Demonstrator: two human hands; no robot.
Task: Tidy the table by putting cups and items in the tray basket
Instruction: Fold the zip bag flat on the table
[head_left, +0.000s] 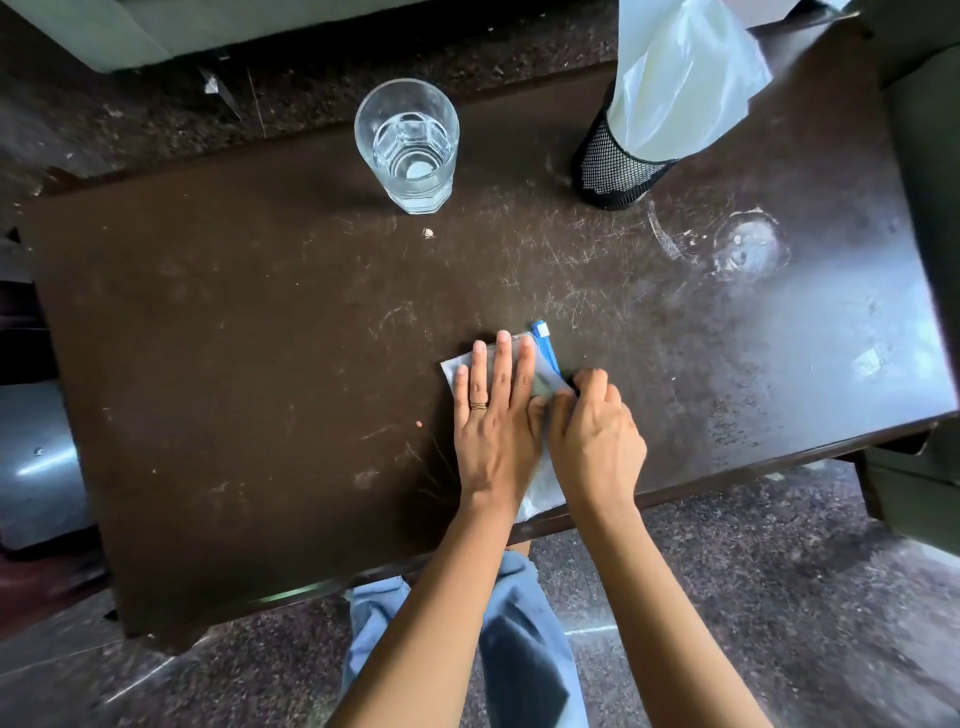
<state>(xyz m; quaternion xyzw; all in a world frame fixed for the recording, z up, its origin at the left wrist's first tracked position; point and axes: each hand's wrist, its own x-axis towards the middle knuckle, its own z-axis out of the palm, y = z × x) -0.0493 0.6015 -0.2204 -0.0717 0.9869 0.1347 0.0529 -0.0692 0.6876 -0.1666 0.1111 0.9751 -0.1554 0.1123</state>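
Left grip: left hand (493, 415) spread flat, fingers (503, 364) together, pressing the clear pouch (543, 486) down onto the counter (260, 338); ring on one finger.
Right grip: right hand (595, 431) curled, thumb and fingertips pinched on the pouch edge just right of the left hand, knuckles up; exact contact point hidden under the fingers.
Pouch: flat, see-through, blue zip strip (548, 348) poking out just beyond the fingertips; lower corner hanging over the near counter edge between the wrists.
Step in hand: likely sealing or flattening the pouch before lifting it.
Doing it well: hold the flat palm steady as an anchor; run the pinch along the blue strip in one even pass; push air out toward the open end first; then slide the pouch toward the near edge for an easy pick-up off the smooth top.
Risk: thin plastic prone to slipping or creasing under uneven pressure.
Glass (408, 145): well beyond the left fingertips, upright, some water inside; needs a level carry.
Mesh holder (610, 171): far beyond the right grip, black, with a white plastic bag (680, 73) stuffed in it.
Tray basket: not clearly in view; cannot tell whether the mesh holder serves as it.
Progress: early, glass and pouch both on the counter.
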